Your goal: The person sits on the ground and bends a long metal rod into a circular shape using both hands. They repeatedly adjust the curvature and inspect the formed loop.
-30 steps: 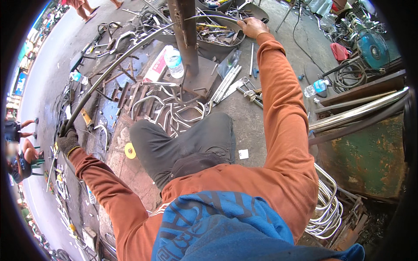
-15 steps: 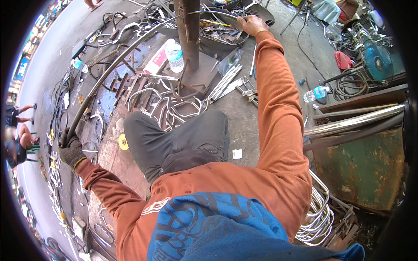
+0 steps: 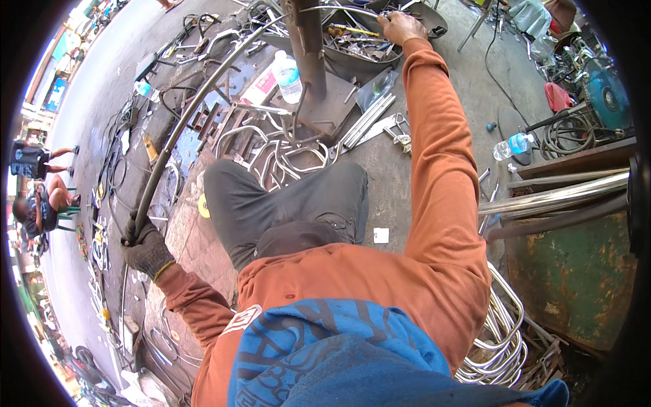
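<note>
Left hand [image 3: 146, 247] in a dark glove gripping long curved metal tube [image 3: 183, 129], right hand [image 3: 401, 27] bare, fingers resting on dark pan [image 3: 369, 64] rim, water bottle [image 3: 287, 76] between them

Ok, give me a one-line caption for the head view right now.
Gloved left hand grips a long bent metal pipe while the bare right hand reaches into a tray of scrap metal beside an upright post.

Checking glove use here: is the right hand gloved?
No, the right hand is bare on the bowl's rim; only the left hand, gripping the long pipe, wears a glove.
</note>
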The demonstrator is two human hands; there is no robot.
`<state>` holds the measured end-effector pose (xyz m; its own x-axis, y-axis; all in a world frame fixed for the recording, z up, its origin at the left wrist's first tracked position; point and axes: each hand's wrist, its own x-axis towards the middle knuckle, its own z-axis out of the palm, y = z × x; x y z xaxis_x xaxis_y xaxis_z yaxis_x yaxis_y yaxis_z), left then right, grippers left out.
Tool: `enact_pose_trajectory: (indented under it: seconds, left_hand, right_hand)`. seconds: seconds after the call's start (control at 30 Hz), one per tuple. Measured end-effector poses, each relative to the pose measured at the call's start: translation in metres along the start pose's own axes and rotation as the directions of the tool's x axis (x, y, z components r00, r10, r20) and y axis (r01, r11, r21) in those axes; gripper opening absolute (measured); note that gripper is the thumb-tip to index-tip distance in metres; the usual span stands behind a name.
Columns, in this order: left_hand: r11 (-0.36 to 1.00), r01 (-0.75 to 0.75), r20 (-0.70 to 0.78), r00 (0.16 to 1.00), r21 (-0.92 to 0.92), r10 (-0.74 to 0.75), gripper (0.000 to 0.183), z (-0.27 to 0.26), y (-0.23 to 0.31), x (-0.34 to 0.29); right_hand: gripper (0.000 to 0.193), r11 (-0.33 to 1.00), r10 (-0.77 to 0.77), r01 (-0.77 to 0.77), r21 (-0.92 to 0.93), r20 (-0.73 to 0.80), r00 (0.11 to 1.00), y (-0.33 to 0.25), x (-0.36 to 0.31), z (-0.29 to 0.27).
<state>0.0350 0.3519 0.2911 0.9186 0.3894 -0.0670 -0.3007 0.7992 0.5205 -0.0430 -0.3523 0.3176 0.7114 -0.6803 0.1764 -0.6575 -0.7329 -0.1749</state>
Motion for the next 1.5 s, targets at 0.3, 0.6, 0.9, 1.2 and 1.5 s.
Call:
enact_pose_trajectory:
  seconds: [0.3, 0.6, 0.9, 1.2, 1.5]
  left_hand:
    - [0.98, 0.16, 0.096, 0.98, 0.121, -0.172, 0.026, 0.006, -0.007, 0.195]
    - [-0.26, -0.502, 0.544, 0.829, 0.825, 0.128, 0.026, 0.031, 0.002, 0.113]
    - [0.696, -0.176, 0.151, 0.984, 0.696, 0.098, 0.025, 0.001, 0.018, 0.112]
    - [0.967, -0.12, 0.054, 0.992, 0.224, 0.111, 0.023, -0.027, 0.026, -0.018]
    - [1.0, 0.011, -0.005, 1.0, 0.015, -0.011, 0.027, -0.022, 0.039, -0.093]
  right_hand:
    - [0.045, 1.0, 0.022, -0.022, 0.018, 0.032, 0.999, 0.001, 0.006, -0.003]
    - [0.045, 0.998, -0.066, 0.065, 0.01, 0.06, 0.996, -0.015, 0.014, 0.004]
    - [0.047, 0.999, -0.051, 0.052, -0.01, 0.052, 0.997, -0.019, 0.015, -0.005]
    - [0.048, 0.991, -0.125, 0.125, -0.047, 0.001, 0.992, -0.028, 0.005, -0.014]
    - [0.036, 0.983, -0.127, 0.138, 0.124, -0.094, 0.987, -0.029, -0.021, -0.034]
